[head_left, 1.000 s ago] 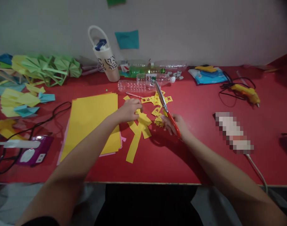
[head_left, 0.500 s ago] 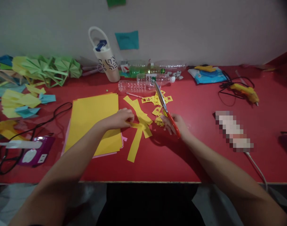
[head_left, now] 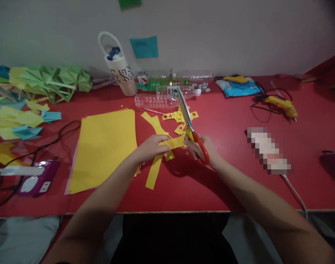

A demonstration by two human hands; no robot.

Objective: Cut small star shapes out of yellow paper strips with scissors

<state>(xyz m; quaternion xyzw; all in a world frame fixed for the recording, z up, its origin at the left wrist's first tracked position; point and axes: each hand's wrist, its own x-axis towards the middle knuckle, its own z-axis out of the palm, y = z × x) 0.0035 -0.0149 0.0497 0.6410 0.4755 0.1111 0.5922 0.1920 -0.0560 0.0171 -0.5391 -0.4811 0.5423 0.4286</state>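
Observation:
My left hand (head_left: 151, 147) pinches a yellow paper strip (head_left: 176, 142) and holds it just above the red table (head_left: 225, 176), its free end reaching toward the scissors. My right hand (head_left: 204, 146) grips red-handled scissors (head_left: 191, 128), blades pointing away from me and close together. More yellow strips (head_left: 155, 170) lie under and beside my left hand. Yellow cut-outs with star holes (head_left: 181, 116) sit just beyond the scissors. A stack of yellow sheets (head_left: 104, 146) lies to the left of my left hand.
Clear plastic bottles (head_left: 156, 99) and a patterned bottle bag (head_left: 120, 75) stand at the back. Green and yellow folded paper shapes (head_left: 52, 80) fill the back left. A yellow glue gun (head_left: 280, 104) with cord lies at right, a purple device (head_left: 37, 181) with cables at front left.
My left hand has picked a yellow strip up off the table and brought it right, toward the scissors. My right hand with the scissors has stayed nearly in place.

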